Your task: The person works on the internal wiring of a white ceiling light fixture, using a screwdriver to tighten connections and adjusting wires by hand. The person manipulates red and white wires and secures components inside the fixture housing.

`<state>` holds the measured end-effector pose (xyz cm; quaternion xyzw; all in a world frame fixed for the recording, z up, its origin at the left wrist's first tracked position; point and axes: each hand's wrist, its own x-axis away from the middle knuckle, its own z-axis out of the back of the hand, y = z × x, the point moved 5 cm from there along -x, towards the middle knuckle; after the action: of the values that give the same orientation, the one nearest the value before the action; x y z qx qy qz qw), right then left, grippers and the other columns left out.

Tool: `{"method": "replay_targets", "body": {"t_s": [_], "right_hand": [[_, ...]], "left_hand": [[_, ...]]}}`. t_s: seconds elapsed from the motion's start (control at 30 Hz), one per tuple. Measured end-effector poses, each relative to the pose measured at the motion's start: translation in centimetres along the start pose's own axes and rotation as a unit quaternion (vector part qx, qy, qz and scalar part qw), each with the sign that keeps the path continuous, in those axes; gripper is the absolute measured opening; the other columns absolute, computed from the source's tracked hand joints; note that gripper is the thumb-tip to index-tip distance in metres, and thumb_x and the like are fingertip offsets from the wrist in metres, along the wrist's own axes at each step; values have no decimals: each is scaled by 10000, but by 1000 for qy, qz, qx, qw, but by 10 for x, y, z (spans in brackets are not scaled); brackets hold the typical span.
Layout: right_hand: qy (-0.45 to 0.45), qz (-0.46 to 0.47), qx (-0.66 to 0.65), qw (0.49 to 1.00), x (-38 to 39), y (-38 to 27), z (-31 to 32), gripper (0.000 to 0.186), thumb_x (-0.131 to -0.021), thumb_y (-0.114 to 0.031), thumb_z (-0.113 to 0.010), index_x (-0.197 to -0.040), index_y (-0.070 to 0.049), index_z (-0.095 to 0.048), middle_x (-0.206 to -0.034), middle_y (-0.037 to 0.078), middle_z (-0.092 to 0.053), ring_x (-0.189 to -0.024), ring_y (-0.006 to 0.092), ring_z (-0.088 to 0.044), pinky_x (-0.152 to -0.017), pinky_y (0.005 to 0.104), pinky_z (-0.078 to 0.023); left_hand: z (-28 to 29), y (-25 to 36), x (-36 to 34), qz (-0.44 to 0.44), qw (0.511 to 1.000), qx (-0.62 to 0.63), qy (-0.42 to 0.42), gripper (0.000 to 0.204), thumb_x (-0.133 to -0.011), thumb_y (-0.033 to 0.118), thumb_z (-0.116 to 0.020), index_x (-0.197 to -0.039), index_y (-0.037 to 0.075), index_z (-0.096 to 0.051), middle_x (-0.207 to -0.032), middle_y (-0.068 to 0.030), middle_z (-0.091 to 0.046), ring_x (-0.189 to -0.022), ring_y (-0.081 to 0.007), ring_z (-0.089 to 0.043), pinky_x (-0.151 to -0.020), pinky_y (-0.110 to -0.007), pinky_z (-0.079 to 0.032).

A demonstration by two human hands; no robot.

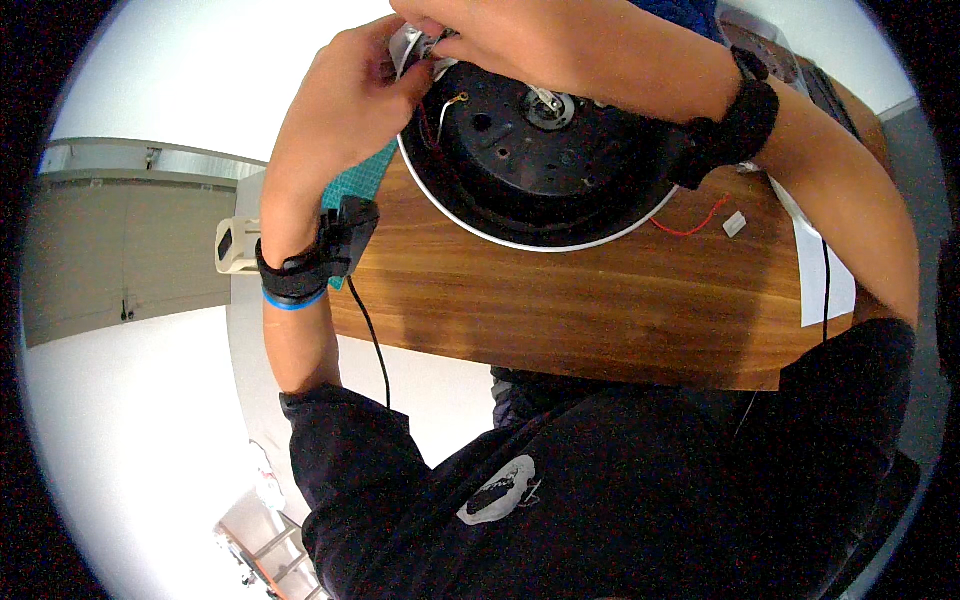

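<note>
A round black appliance housing (545,215) with a white rim lies on the table, its hollow side up. It has several holes and a metal shaft fitting (548,107) at its centre. At its far left edge, my left hand (365,95) is closed with fingers and thumb around a shiny grey-white piece (404,45). Reaching across from the right, my right hand (470,35) pinches at the same spot; what its fingertips hold is hidden. A white wire with a ring terminal (455,100) sticks up inside the housing near my left thumb.
The wooden table (560,310) carries a red wire (695,228), a small white connector (734,224) and a white sheet (822,275) on the right. A green cutting mat (358,182) lies under my left forearm. Black straps with cables circle both wrists.
</note>
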<state>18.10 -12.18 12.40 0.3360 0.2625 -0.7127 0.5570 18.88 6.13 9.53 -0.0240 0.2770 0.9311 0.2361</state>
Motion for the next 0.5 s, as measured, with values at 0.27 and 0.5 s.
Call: {"method": "replay_targets", "body": {"t_s": [0.27, 0.5], "right_hand": [[-26, 33, -43, 998, 1, 0, 5, 152, -935, -64, -678, -878, 34, -577, -827, 143, -557, -690, 255, -565, -632, 358, -501], [-169, -89, -100, 977, -5, -7, 18, 148, -940, -87, -694, -959, 59, -681, -918, 171, -627, -802, 286, -621, -760, 387, -530]], "left_hand": [[-1, 17, -1, 13, 998, -59, 0, 302, -1004, 65, -675, -1283, -48, -654, -848, -36, -711, -747, -74, -606, -642, -274, -492], [-4, 4, 3, -19, 999, 11, 32, 307, -993, 79, -686, -1282, -19, -665, -826, -39, -707, -728, -74, -596, -623, -284, -485]]}}
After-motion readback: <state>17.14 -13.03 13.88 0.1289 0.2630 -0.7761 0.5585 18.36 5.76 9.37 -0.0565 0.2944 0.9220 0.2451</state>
